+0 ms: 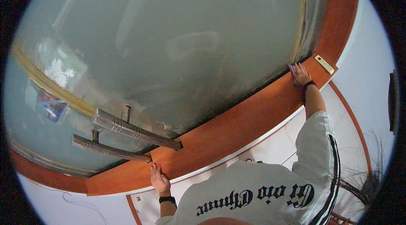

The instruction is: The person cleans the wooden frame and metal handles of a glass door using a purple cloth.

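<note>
My right hand (300, 74) lies on the reddish-brown wooden ledge (234, 117) at the right, its fingers over a small purple cloth (292, 68) close to the edge of the large glass panel (196, 76). How much of the cloth lies under the palm is hidden. At the lower left, my left hand (159, 177) rests with its fingers extended against the same ledge, holding nothing visible. Just beyond its fingertips is the end of a tubular metal handle (111, 150). Each wrist wears a black band.
A second, larger metal handle (139, 131) projects over the ledge. A pale remote control (324, 64) lies on the wood to the right of my right hand. Yellowish strips edge the glass. White tiles (272, 149) show below the ledge, and a thin cord (84, 204) hangs at lower left.
</note>
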`<control>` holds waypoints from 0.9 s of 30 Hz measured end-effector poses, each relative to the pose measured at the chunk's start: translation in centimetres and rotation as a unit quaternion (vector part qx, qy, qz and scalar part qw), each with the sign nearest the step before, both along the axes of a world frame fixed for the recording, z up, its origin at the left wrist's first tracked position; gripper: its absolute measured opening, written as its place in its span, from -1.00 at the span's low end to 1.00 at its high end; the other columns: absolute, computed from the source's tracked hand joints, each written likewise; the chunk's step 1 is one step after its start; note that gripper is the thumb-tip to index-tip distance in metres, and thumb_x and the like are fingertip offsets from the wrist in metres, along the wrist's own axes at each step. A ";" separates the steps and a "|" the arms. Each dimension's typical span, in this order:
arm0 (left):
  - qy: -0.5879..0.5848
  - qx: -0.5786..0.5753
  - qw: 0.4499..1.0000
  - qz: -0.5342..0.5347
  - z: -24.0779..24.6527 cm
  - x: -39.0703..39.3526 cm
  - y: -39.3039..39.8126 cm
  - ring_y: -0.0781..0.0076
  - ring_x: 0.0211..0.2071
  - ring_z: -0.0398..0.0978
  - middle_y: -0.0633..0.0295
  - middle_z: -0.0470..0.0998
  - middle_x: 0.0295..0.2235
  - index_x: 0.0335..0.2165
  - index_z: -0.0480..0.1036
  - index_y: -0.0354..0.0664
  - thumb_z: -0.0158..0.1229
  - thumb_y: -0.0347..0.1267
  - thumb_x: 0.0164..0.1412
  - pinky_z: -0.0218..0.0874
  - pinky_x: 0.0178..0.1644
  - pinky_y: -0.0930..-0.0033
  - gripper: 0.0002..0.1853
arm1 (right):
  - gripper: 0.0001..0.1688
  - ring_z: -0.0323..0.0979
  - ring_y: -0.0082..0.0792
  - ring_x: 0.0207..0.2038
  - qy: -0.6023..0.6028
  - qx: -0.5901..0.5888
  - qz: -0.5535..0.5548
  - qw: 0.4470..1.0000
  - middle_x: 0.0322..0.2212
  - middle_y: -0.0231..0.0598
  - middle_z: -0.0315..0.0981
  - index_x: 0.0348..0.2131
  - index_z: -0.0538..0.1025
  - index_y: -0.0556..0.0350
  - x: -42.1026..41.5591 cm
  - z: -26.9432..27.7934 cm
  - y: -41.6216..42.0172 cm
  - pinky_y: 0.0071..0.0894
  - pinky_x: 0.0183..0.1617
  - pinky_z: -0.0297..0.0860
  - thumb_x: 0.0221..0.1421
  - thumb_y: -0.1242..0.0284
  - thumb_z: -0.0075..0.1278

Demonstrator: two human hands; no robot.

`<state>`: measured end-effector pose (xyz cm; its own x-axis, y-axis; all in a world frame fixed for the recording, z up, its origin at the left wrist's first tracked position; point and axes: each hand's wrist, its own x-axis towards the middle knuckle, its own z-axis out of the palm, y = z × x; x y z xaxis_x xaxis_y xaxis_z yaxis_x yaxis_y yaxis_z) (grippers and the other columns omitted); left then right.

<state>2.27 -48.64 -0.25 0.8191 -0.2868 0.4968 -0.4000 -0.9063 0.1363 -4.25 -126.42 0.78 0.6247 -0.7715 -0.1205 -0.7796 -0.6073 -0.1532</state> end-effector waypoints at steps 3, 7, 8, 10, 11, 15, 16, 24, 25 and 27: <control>-0.001 0.006 1.000 -0.011 0.2 0.0 -0.2 -0.03 -0.01 0.20 0.03 0.29 -0.04 -0.14 0.35 -0.17 -0.21 -0.47 -0.07 0.01 0.06 0.11 -0.56 | -0.31 -0.35 -0.39 0.22 -0.004 -0.004 -0.016 1.000 0.19 -0.55 -0.40 0.15 -0.14 -0.38 0.0 -0.9 -0.1 0.24 0.13 -0.22 0.07 0.02 -0.38; 0.000 -0.012 0.999 -0.030 0.4 -0.2 0.0 -0.05 -0.01 0.19 0.00 0.28 -0.04 -0.14 0.34 -0.21 -0.16 -0.48 -0.09 0.03 0.05 0.12 -0.56 | -0.31 -0.33 -0.38 0.22 0.010 -0.019 -0.012 1.000 0.19 -0.53 -0.41 0.15 -0.14 -0.36 0.2 -0.7 1.1 0.26 0.12 -0.20 0.07 0.05 -0.36; 0.001 -0.011 1.000 -0.028 0.3 -0.3 0.2 -0.05 -0.01 0.19 0.00 0.28 -0.04 -0.14 0.34 -0.21 -0.15 -0.48 -0.10 0.03 0.05 0.12 -0.56 | -0.31 -0.33 -0.37 0.22 -0.002 -0.018 0.003 1.000 0.19 -0.50 -0.40 0.15 -0.13 -0.35 0.0 -0.6 1.5 0.27 0.12 -0.19 0.07 0.05 -0.35; 0.004 -0.013 1.000 -0.024 0.0 -0.1 0.5 -0.05 -0.01 0.19 0.00 0.29 -0.05 -0.15 0.34 -0.21 -0.13 -0.47 -0.11 0.03 0.05 0.12 -0.56 | -0.30 -0.27 -0.31 0.21 -0.022 -0.055 0.026 0.998 0.19 -0.40 -0.37 0.14 -0.09 -0.30 -0.6 -0.7 2.3 0.33 0.07 -0.12 0.05 0.06 -0.32; 0.004 -0.016 0.999 -0.035 0.2 0.2 0.8 -0.05 -0.01 0.19 0.00 0.28 -0.04 -0.15 0.34 -0.21 -0.13 -0.48 -0.12 0.03 0.05 0.12 -0.56 | -0.31 -0.25 -0.30 0.21 -0.025 -0.062 0.026 0.997 0.18 -0.38 -0.36 0.14 -0.08 -0.28 -0.7 -1.2 2.9 0.34 0.06 -0.10 0.05 0.08 -0.31; 0.035 -0.031 0.998 -0.035 1.0 -0.3 0.4 -0.06 0.00 0.17 -0.03 0.25 -0.03 -0.15 0.32 -0.23 -0.12 -0.47 -0.16 0.02 0.03 0.06 -0.53 | -0.31 -0.20 -0.26 0.19 -0.043 -0.104 0.024 0.993 0.17 -0.36 -0.29 0.12 -0.04 -0.23 -1.0 -1.6 5.3 0.35 0.03 -0.04 0.02 0.15 -0.24; 0.032 -0.033 0.998 -0.038 0.8 -0.2 0.8 -0.07 0.00 0.17 -0.03 0.24 -0.03 -0.15 0.32 -0.23 -0.12 -0.47 -0.16 0.02 0.03 0.05 -0.53 | -0.34 -0.22 -0.22 0.19 -0.022 -0.097 0.025 0.995 0.17 -0.37 -0.27 0.13 -0.05 -0.24 -0.7 -1.5 6.1 0.31 0.06 -0.06 0.05 0.18 -0.30; 0.062 -0.014 0.998 -0.026 1.6 -0.2 1.0 -0.03 0.03 0.11 0.00 0.21 -0.01 -0.14 0.32 -0.16 -0.05 -0.35 -0.19 0.02 0.02 0.04 -0.50 | -0.26 -0.32 0.00 0.19 -0.053 -0.047 0.087 0.994 0.17 -0.19 -0.32 0.15 -0.11 -0.24 -1.5 -0.7 12.0 0.31 0.08 -0.13 0.04 0.10 -0.26; 0.075 -0.021 0.996 -0.036 1.6 -0.1 0.5 -0.03 0.03 0.11 0.01 0.21 -0.01 -0.14 0.32 -0.15 -0.04 -0.34 -0.19 0.02 0.02 0.03 -0.50 | -0.24 -0.33 0.02 0.19 -0.056 -0.038 0.100 0.993 0.17 -0.15 -0.34 0.15 -0.10 -0.24 -2.6 -1.7 11.3 0.30 0.09 -0.15 0.02 0.07 -0.24; 0.104 -0.018 0.994 -0.031 1.5 -0.2 1.6 -0.02 0.02 0.12 0.02 0.21 -0.01 -0.14 0.32 -0.14 -0.03 -0.32 -0.18 0.03 0.00 0.01 -0.50 | -0.23 -0.32 0.05 0.18 -0.024 -0.001 0.121 0.992 0.17 -0.14 -0.35 0.14 -0.11 -0.14 -0.4 0.6 17.3 0.20 0.12 -0.12 0.02 0.09 -0.23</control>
